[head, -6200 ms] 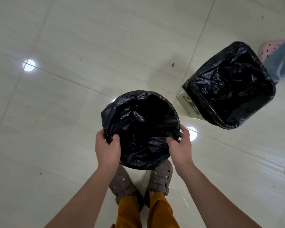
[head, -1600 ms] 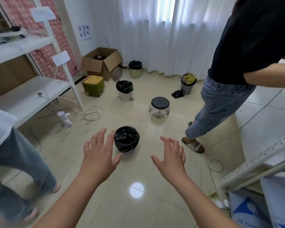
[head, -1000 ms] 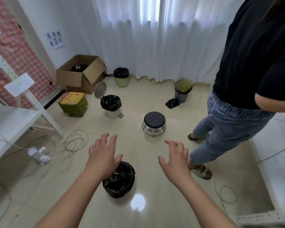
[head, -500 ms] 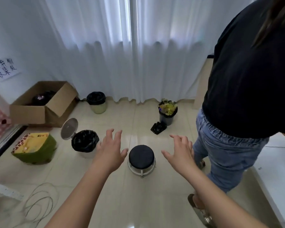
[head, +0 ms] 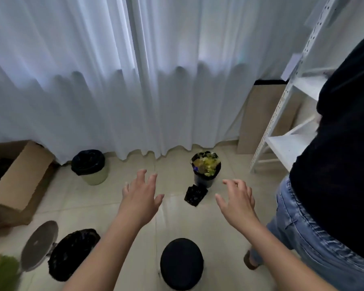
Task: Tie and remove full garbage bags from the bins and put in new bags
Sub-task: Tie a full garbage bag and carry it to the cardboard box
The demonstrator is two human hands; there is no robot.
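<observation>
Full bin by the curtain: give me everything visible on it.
The full bin is small, round and dark, standing upright on the tiled floor just in front of the white curtain. A black bag lines it, folded over the rim. Yellow and green rubbish with a bit of purple fills it to the top, and the bag is not tied. A folded black bag lies on the floor against its base. Neither hand touches it.

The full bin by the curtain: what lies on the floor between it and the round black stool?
In the head view, a small folded black bag lies just before the full bin; the floor from there to the stool is bare tile.
</observation>
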